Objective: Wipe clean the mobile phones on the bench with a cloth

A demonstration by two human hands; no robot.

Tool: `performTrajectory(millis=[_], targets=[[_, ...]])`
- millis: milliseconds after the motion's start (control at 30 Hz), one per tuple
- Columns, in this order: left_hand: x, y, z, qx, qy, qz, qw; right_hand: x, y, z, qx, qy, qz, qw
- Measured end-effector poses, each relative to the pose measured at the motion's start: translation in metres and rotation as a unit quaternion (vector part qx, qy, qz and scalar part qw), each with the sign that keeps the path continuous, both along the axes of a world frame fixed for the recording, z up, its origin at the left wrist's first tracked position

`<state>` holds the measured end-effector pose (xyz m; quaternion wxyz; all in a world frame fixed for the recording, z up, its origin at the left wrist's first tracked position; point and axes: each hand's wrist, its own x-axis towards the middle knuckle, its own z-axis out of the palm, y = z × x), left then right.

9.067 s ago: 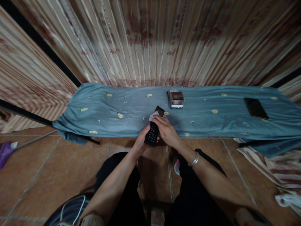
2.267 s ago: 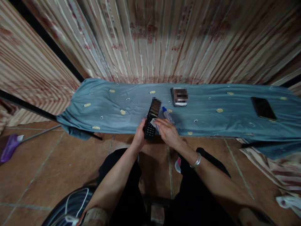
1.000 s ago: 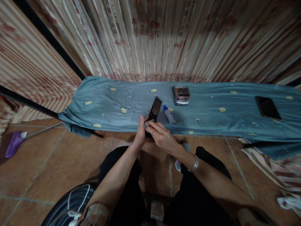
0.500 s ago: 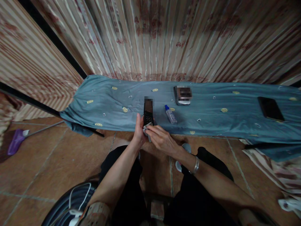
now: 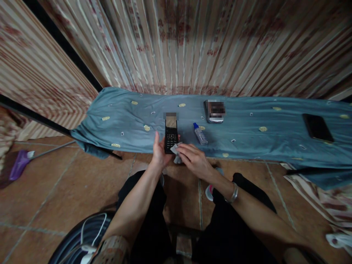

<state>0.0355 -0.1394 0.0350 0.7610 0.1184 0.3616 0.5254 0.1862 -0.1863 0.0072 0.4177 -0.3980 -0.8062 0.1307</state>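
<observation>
My left hand (image 5: pixel 159 151) grips the lower end of a black flip phone (image 5: pixel 171 135), held upright with its keypad and lit screen facing me. My right hand (image 5: pixel 193 158) pinches a small white wipe (image 5: pixel 176 151) against the phone's bottom right edge. Both hands hover at the near edge of a low surface draped in a blue cloth (image 5: pixel 126 124). A small clear bottle with a blue cap (image 5: pixel 200 134) lies on the cloth just right of the phone.
On the cloth farther back lies a small dark device (image 5: pixel 215 111), and a black smartphone (image 5: pixel 318 127) rests far right. Striped curtains hang behind. A purple broom (image 5: pixel 19 164) lies on the tiled floor at left. A helmet with a white cable (image 5: pixel 82 238) sits at lower left.
The phone has turned from tilted to upright with its screen facing me. My right hand with the wipe slid from the keypad down to the phone's lower right edge.
</observation>
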Motion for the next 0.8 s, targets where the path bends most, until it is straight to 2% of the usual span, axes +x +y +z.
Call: performTrajectory(millis=[133, 233, 533, 700, 800], targets=[[0.001, 0.000, 0.003, 0.011, 0.000, -0.013, 1.000, 0.002, 0.003, 0.002, -0.092, 0.106, -0.013, 0.990], [0.002, -0.001, 0.003, 0.017, 0.005, -0.028, 0.999, 0.003, 0.007, 0.003, -0.128, 0.146, -0.032, 0.980], [0.010, 0.000, -0.007, 0.011, 0.022, -0.052, 0.998, 0.008, 0.017, -0.005, -0.157, 0.197, -0.067, 0.966], [0.016, 0.001, -0.012, -0.022, 0.040, -0.034, 0.998, 0.010, 0.025, -0.007, -0.179, 0.234, -0.080, 0.952], [0.019, 0.002, -0.016, -0.008, 0.061, -0.031, 0.998, 0.012, 0.029, -0.008, -0.188, 0.249, -0.091, 0.946]])
